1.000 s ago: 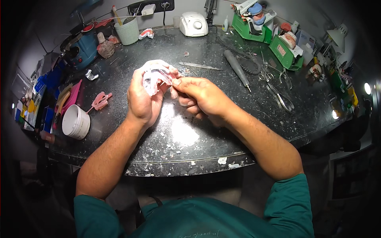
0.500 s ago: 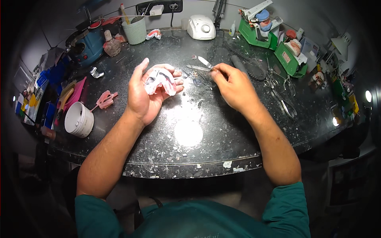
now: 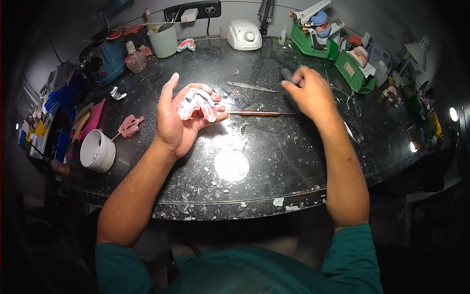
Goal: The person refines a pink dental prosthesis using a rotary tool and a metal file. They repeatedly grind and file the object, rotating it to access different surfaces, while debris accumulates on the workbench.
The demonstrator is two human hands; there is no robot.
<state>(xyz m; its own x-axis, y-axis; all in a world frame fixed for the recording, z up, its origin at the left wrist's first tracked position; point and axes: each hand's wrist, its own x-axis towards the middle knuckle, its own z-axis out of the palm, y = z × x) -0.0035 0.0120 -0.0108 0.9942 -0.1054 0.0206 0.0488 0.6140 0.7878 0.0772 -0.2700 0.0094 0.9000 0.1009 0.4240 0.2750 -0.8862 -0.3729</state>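
Note:
My left hand (image 3: 172,122) is palm up, its fingers curled behind a horseshoe-shaped dental cast (image 3: 195,102), whitish with dark grey patches and pink along its ends. My right hand (image 3: 313,93) is over the back right of the bench, thumb apart from the bent fingers, which are blurred. No object shows in its grasp. Just beyond its fingertips is part of a dark handpiece (image 3: 286,74); whether they touch I cannot tell. Between my hands lies a wooden-handled carving tool (image 3: 259,113), with a slim metal knife (image 3: 254,87) farther back.
A white tub (image 3: 98,151) and a pink wax piece (image 3: 129,126) sit at left. At the back stand a ribbed cup of tools (image 3: 163,41) and a white control box (image 3: 245,35). Green bins (image 3: 355,73) with casts are at right, near metal pliers (image 3: 353,132).
The blade tool has left my right hand, and a wooden-handled tool now lies on the bench. That hand has moved right and slightly away, towards the handpiece. My left hand still holds the cast.

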